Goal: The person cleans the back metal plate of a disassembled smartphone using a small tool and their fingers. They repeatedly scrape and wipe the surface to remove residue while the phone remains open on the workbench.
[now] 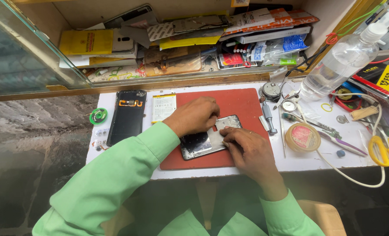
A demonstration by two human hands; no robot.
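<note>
On the red mat point(238, 105) — opened phone point(203, 142) under both hands' point(194, 116) closed grip — flat

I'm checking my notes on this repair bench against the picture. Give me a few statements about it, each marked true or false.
1. Both hands rest on the opened phone lying on the red mat. True: the left hand and the right hand both touch it.
2. A phone back cover lies left of the mat. True.
3. The yellow-handled scissors lie on the mat. False: they lie at the far right of the bench.
4. The clear spray bottle is left of the mat. False: it is at the upper right.
5. The tape roll sits right of the mat. True.
</note>
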